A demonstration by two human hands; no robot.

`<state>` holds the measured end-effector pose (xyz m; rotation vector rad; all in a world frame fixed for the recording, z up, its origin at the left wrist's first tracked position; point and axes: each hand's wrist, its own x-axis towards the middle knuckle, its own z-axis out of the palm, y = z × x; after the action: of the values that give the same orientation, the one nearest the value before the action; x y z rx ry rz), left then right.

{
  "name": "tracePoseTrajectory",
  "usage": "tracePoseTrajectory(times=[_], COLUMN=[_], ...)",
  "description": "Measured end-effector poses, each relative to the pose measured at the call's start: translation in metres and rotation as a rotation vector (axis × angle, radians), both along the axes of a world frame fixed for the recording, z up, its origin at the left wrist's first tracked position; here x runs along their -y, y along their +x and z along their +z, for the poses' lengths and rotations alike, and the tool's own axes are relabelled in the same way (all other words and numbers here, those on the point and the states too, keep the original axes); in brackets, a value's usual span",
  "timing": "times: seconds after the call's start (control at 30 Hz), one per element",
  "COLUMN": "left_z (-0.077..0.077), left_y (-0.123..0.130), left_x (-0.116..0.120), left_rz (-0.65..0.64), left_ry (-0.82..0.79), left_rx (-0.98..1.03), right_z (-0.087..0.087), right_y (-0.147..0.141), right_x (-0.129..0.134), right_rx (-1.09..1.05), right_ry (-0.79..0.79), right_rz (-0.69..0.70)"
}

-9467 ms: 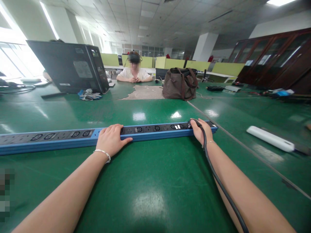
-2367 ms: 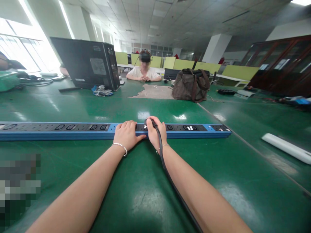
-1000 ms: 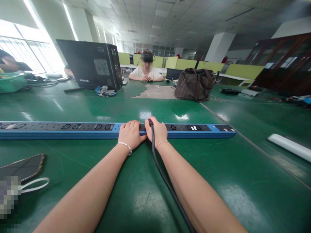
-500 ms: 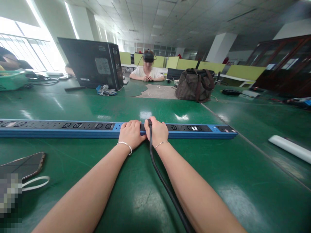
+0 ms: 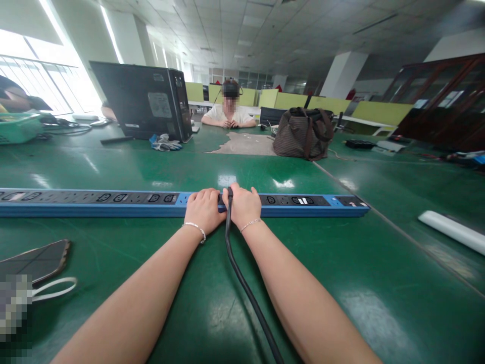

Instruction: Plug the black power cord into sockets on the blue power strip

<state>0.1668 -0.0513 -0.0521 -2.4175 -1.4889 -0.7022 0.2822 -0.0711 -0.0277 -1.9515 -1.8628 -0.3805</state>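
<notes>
A long blue and black power strip (image 5: 159,210) lies across the green table, its row of sockets facing up. My left hand (image 5: 203,210) is closed over the strip near its middle, fingers over the far side and thumb along the front edge. Right beside it, my right hand (image 5: 245,206) grips the plug (image 5: 230,193) of a thick black power cord (image 5: 242,278), held down at the strip's top face. The plug's front end and the socket under it are hidden by my fingers. From there the cord runs down toward the bottom edge between my forearms.
A phone (image 5: 38,260) and a partly blurred object with a white loop (image 5: 56,289) lie at left. Farther back are a black computer case (image 5: 140,101), gloves (image 5: 165,143), a brown bag (image 5: 303,134) and a seated person (image 5: 229,114). A white bar (image 5: 454,232) rests at right.
My right hand and the plug have shifted slightly left and tipped a little. The cord below has swung left. My left hand stays on the strip.
</notes>
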Motion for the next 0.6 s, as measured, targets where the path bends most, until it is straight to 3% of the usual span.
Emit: tracePoseTrajectory(times=[0.6], left_z=[-0.004], left_y=[-0.001], left_x=[-0.003], left_rz=[-0.010], left_ry=[0.004], left_rx=[0.011], right_z=[0.008], right_y=[0.028], right_x=[-0.005], right_rx=[-0.103], right_ry=[-0.186], right_rz=[0.095])
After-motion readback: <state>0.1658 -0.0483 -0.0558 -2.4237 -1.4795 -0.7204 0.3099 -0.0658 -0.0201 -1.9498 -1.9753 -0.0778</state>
